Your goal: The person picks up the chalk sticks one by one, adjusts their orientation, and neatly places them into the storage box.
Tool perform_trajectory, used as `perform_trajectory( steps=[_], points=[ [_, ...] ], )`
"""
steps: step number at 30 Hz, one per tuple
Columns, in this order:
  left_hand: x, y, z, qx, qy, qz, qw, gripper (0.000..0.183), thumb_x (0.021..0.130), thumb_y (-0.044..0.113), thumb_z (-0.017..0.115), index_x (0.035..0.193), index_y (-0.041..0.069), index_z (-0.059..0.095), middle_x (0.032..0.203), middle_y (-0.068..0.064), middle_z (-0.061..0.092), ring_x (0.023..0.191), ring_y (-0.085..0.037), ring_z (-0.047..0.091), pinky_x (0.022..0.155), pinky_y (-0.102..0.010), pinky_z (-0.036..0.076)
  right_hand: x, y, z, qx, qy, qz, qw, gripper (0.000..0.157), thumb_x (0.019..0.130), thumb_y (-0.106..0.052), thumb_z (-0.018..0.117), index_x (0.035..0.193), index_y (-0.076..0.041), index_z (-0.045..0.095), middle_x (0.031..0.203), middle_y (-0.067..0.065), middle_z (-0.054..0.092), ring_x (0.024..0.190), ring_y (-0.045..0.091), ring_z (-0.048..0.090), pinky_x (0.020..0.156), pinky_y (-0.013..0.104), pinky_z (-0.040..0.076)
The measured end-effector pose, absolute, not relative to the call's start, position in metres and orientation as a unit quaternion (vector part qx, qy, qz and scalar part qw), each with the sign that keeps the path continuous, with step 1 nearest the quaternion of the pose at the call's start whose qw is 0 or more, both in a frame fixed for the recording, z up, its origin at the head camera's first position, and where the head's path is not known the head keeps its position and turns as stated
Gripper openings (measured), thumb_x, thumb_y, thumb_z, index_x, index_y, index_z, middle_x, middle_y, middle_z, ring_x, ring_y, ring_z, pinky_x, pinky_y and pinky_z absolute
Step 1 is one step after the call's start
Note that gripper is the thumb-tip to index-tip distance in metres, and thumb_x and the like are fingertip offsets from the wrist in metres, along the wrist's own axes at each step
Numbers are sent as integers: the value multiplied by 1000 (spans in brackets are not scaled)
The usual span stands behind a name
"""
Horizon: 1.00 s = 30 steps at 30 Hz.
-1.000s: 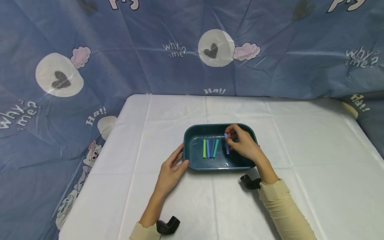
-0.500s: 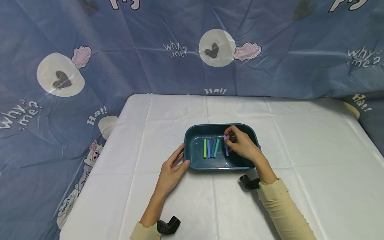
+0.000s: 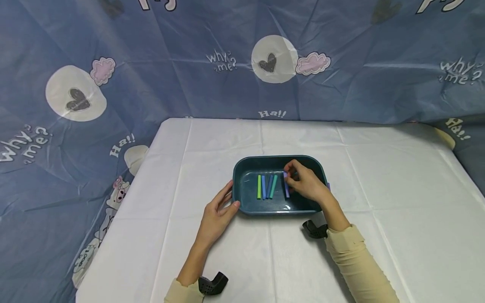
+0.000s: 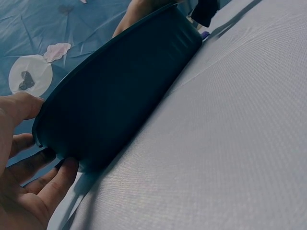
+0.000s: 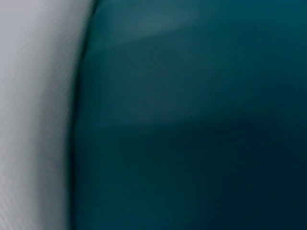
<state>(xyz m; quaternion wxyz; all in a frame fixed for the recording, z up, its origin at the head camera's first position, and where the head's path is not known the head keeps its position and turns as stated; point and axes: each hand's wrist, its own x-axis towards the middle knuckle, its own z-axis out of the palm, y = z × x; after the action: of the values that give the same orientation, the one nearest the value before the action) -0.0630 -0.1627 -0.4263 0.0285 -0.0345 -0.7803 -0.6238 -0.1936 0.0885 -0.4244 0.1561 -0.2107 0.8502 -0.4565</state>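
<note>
A dark teal rectangular tray [image 3: 242, 207] stands on the white cloth. Inside it, several short chalk-like sticks lie side by side: light green [image 3: 259, 187], blue [image 3: 263, 187], darker blue [image 3: 269, 187] and teal green [image 3: 273, 187]. My right hand [image 3: 305, 183] reaches over the tray and pinches the upper end of a purple stick [image 3: 286, 190], to the right of that row. At the tray's left end, my left hand [image 3: 215, 219] rests thumb and fingertips against the outer wall, also in the left wrist view [image 4: 29, 177]. Blurred teal wall [image 5: 168, 96] fills most of the right wrist view.
Beyond the tray's right wall a small purple thing [image 3: 328, 186] shows, mostly hidden. A black wrist camera [image 3: 213, 284] sits at the left wrist, another black camera [image 3: 315, 230] at the right. A blue printed cloth [image 3: 182, 80] hangs behind the white-covered table [image 3: 409, 185].
My right hand has come slightly toward the near side of the tray with the purple stick in its fingers. My left hand and the row of sticks stay put.
</note>
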Motion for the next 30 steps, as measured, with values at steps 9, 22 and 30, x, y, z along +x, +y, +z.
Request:
perform_trajectory(
  steps=[9,22,30],
  points=[
    [-63,-161,-424,-29,-783,-620,27,57,86,20,58,137,15,33,141,-8,36,125,-26,41,91,-24,47,-194,88,-426,-216,850,-450,169,17,88,-5,50,105,-2,49,94,16,56,72,19,58,58,23,55],
    [-63,-161,-425,-25,-781,-624,25,57,86,19,58,137,14,34,141,-7,35,125,-28,40,92,-25,46,-193,86,-425,-248,853,-414,201,24,88,-12,53,111,-5,50,96,10,58,69,15,59,59,26,52],
    [-63,-161,-423,-30,-776,-630,24,57,86,17,58,137,12,33,141,-8,35,125,-29,39,90,-22,47,-192,89,-423,-252,846,-423,205,25,88,-13,53,113,-6,50,98,8,56,71,17,59,60,27,52]
  ],
)
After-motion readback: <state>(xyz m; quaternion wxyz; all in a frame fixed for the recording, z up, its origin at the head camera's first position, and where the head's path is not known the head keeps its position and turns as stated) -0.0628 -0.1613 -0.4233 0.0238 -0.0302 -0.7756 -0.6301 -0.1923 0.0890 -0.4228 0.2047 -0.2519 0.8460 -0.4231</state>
